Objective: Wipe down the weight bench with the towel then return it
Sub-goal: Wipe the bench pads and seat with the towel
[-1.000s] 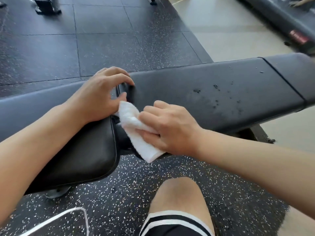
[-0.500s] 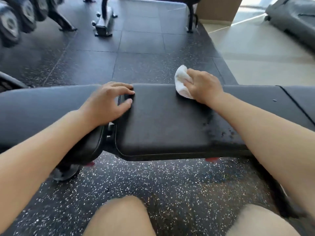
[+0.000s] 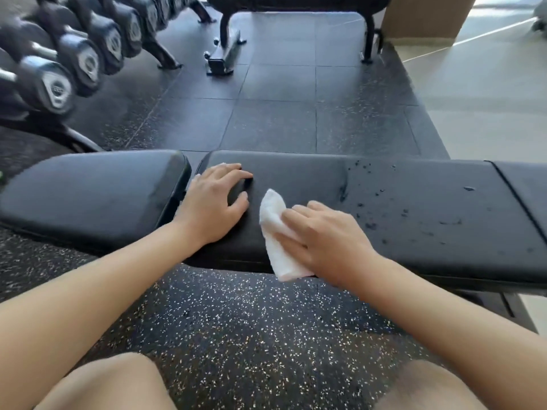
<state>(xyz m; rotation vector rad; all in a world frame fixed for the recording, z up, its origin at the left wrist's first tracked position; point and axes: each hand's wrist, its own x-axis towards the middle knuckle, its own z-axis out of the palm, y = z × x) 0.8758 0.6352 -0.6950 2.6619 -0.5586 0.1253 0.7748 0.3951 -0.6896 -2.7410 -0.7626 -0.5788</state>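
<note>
Mid-wipe on the weight bench right now. Right hand flat-ish on the towel, fingers laid across it and pressing it into the long back pad near its front edge, probably so the cloth drags along instead of bunching. Towel folded into a narrow strip, one end pointing toward the far side of the bench, the other hanging just over the near edge. No real pinch visible, more a spread-fingers press; thumb side hidden, so can't say whether it hooks the cloth underneath.

Left hand planted at the end of that same pad, right by the gap next to the shorter seat pad. Fingers loosely bent, tips touching the vinyl, holding nothing. Looks like bracing for balance while leaning in from a crouch.

Droplets scattered on the pad just to the right of the towel, so seemingly the wet patch not yet covered. Best guess: next stroke heads that way. Returning the towel still a while off.

Beyond the bench: dumbbell rack off the seat-pad end, another bench frame straight behind, speckled rubber floor under it all.
</note>
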